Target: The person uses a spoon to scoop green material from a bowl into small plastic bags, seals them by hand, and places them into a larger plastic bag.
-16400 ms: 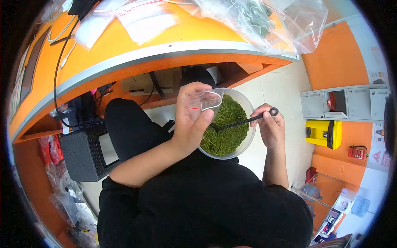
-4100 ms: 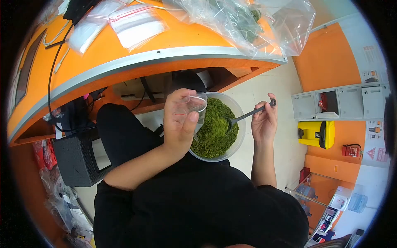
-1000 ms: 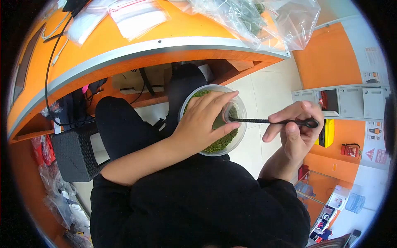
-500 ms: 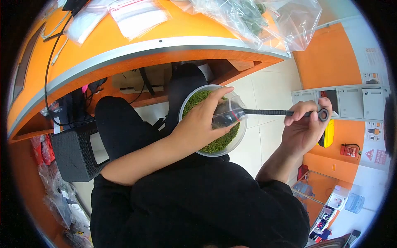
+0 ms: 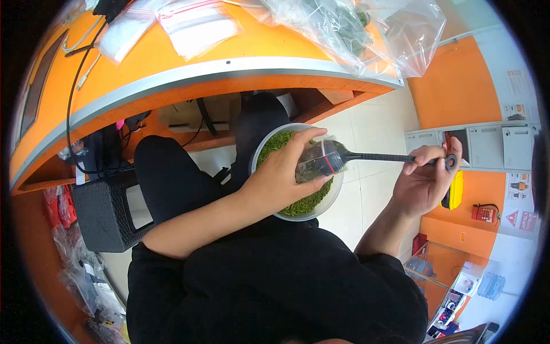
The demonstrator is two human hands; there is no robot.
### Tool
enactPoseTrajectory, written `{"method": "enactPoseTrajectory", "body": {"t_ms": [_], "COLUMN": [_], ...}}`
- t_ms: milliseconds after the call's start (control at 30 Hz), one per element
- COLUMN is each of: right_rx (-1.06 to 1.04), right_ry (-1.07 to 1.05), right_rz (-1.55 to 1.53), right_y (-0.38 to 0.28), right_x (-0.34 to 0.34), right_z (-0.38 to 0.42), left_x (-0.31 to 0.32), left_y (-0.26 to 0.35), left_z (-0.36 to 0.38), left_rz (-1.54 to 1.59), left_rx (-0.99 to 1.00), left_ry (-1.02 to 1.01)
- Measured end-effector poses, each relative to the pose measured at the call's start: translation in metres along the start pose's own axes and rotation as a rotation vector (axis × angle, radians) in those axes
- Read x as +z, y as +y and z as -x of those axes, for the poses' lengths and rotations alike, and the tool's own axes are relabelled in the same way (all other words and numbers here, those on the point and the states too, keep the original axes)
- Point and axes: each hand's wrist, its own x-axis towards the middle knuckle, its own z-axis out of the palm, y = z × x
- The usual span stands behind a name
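Observation:
My left hand (image 5: 278,169) is closed around a small clear zip bag (image 5: 311,163) with a red stripe at its mouth. Both are above a clear round tub (image 5: 339,189) of green moss (image 5: 306,203), which rests by my lap. My right hand (image 5: 427,175) pinches the ringed end of a long black scoop (image 5: 381,156). The scoop's dark bowl lies at the bag's mouth, partly inside it. What the bag contains is hard to make out.
An orange desk (image 5: 172,74) with a grey edge curves ahead, holding zip bags (image 5: 197,26), cables and a large clear plastic bag (image 5: 401,40). A black woven stool (image 5: 106,209) stands to the left. Grey lockers (image 5: 487,146) and a fire extinguisher (image 5: 485,213) are at right.
The scoop has moved slightly right, its bowl drawing partway out of the zip bag. My left hand stays around the bag above the tub, and the view has shifted a little.

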Motion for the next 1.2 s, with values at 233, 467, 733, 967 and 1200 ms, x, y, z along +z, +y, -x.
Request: {"method": "enactPoseTrajectory", "body": {"t_ms": [233,467,733,967,1200], "right_rx": [0.011,-0.001,-0.165,-0.280,0.059], "right_ry": [0.145,0.234,0.168,0.186,0.166], "right_rz": [-0.057,-0.043,-0.027,-0.007,0.091], "right_y": [0.009,0.013,0.003,-0.008,0.010], "right_x": [-0.006,-0.010,-0.010,-0.016,-0.022], "right_z": [-0.005,-0.004,-0.004,-0.011,-0.007], "left_x": [0.001,0.001,-0.001,0.000,-0.001], "left_y": [-0.002,-0.007,-0.009,-0.011,-0.016], "left_z": [-0.001,0.001,0.004,0.003,0.003], "left_rz": [0.095,0.038,0.107,0.055,0.372], "left_rx": [0.016,0.082,0.037,0.124,0.200], "left_ry": [0.013,0.076,0.036,0.080,0.228]}}
